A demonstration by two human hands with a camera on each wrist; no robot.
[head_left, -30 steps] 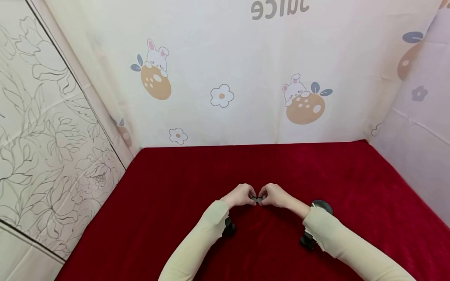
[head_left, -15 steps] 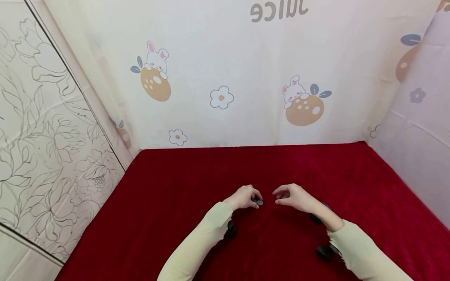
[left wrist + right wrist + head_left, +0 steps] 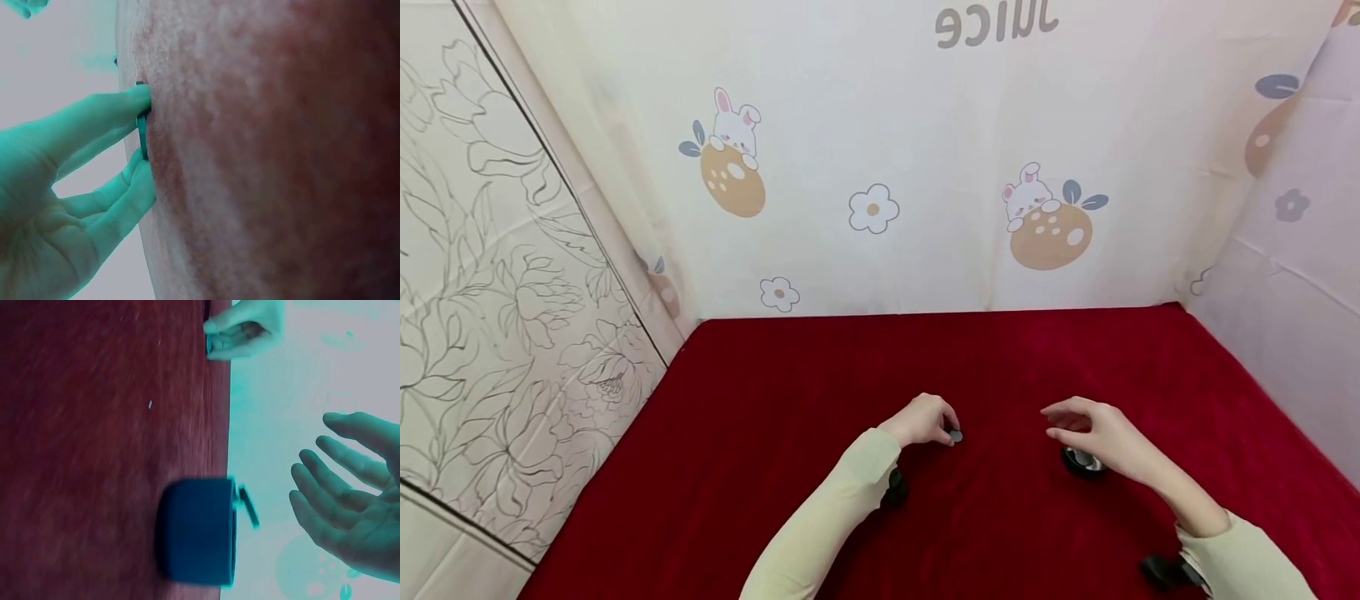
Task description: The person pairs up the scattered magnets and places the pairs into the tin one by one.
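Observation:
My left hand (image 3: pixel 922 420) rests low on the red cloth in the head view. Its thumb and fingers pinch a small, flat grey disc (image 3: pixel 956 435). Edge-on in the left wrist view, dark thin material (image 3: pixel 143 136) shows between the fingertips; whether it is one disc or two I cannot tell. My right hand (image 3: pixel 1097 429) holds nothing and hovers with loosely bent, spread fingers over a dark round cup (image 3: pixel 1084 463). From the right wrist, the cup (image 3: pixel 197 531) stands apart from that hand, and a thin piece (image 3: pixel 249 506) juts out at its rim.
Red plush cloth (image 3: pixel 820 375) covers the table. Behind stands a pale curtain (image 3: pixel 940 108) printed with rabbits and flowers. A floral panel (image 3: pixel 512 292) borders the left side. A tiny white speck (image 3: pixel 150 404) lies on the cloth in the right wrist view.
My right hand has left the left hand's fingertips and moved right, to above the cup, which is now uncovered from the sleeve. The left hand stays nearly in place at the disc.

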